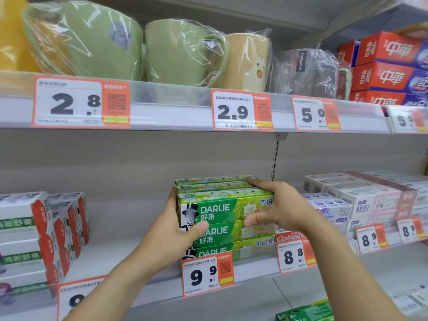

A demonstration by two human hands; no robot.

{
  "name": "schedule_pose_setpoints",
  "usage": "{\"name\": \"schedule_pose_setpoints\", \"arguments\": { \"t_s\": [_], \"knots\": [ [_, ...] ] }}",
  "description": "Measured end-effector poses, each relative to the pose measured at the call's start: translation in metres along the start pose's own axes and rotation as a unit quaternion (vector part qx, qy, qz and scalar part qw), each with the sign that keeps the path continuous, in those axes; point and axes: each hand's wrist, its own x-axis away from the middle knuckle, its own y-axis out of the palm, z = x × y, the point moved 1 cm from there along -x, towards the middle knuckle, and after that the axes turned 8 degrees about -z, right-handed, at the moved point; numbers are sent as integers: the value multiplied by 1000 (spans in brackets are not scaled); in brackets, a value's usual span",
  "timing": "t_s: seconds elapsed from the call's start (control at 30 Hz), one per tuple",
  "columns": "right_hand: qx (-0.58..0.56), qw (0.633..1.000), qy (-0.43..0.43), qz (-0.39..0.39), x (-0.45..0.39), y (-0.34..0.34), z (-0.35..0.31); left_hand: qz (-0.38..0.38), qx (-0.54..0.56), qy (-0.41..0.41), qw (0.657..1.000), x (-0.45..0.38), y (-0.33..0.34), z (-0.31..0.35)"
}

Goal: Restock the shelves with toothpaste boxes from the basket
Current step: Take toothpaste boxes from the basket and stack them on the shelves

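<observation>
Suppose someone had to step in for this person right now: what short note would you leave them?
Left hand: grips the left end of the green Darlie stack, thumb on the front face.
Right hand: holds the stack's right end, fingers over the top.
Done: three layers of Darlie boxes stand on the middle shelf, above the 9.9 price tag.
Left: square up the stack. More green boxes show at the bottom edge; the basket itself isn't visible.

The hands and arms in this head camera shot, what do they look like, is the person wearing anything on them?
Both are bare. The left hand and right hand show no gloves, and no rings, watch or bracelet can be seen. Both forearms are uncovered down to the bottom of the picture, with no sleeve edge in view. The fingernails look short and unpainted.
</observation>
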Motion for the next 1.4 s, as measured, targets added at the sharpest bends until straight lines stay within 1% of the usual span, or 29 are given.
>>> {"name": "schedule_pose_setpoints", "arguments": {
  "t_s": [0.13,0.2,0.27,0.3,0.33,0.37,0.4,0.47,0.53,0.57,0.6,0.63,0.7,0.73,0.77,0.83,0.87,1.0,1.07,1.13,1.2,1.23,1.3,1.33,1.4],
  "knots": [
    [61,998,15,23,11,-6,-13,49,-3,-10,999,14,-3,16],
    [84,995,-8,55,21,-11,-27,89,-43,1,995,25,-7,21],
    [90,986,-83,114,29,-8,-45,161,-64,48,984,42,-11,19],
    [69,979,-130,141,34,-3,-57,190,-63,76,977,54,-14,18],
    [39,973,-171,152,40,6,-69,203,-60,95,973,67,-17,19],
    [9,968,-206,142,46,17,-82,196,-55,104,973,82,-21,18],
    [-21,966,-233,113,51,33,-94,166,-53,107,979,96,-25,14],
    [-90,962,-260,-1,61,72,-114,64,-72,79,992,121,-33,-3],
    [-136,949,-255,-128,68,122,-124,-38,-116,13,992,145,-37,-35],
    [-137,944,-244,-177,70,150,-125,-88,-142,-28,986,158,-38,-55],
    [-129,939,-232,-218,72,178,-126,-146,-169,-73,972,171,-39,-76],
    [-119,934,-217,-258,75,205,-127,-212,-197,-123,949,186,-38,-102],
    [-101,918,-184,-337,83,259,-128,-330,-247,-230,881,222,-39,-154],
    [-90,909,-169,-370,88,285,-128,-360,-260,-276,852,243,-40,-178],
    [-77,902,-151,-398,94,311,-127,-372,-253,-313,836,264,-41,-199],
    [-69,881,-117,-452,108,363,-122,-354,-192,-374,835,306,-45,-233],
    [-69,872,-105,-473,117,387,-118,-337,-182,-400,833,326,-49,-249],
    [-57,842,-59,-534,155,470,-103,-275,-217,-479,805,395,-60,-306],
    [-52,823,-49,-563,171,500,-99,-233,-217,-518,794,417,-57,-316],
    [-53,803,-31,-593,181,523,-96,-211,-199,-569,770,429,-50,-321],
    [-68,790,-22,-609,186,541,-94,-201,-182,-614,742,438,-40,-329],
    [-70,787,-9,-613,187,548,-92,-195,-166,-630,733,442,-33,-335],
    [-79,785,29,-614,188,563,-87,-168,-106,-646,737,452,-17,-347],
    [-84,784,54,-612,188,570,-84,-143,-73,-653,740,456,-7,-352],
    [-95,779,103,-611,186,582,-78,-75,-7,-677,732,462,10,-362]
  ]
}}
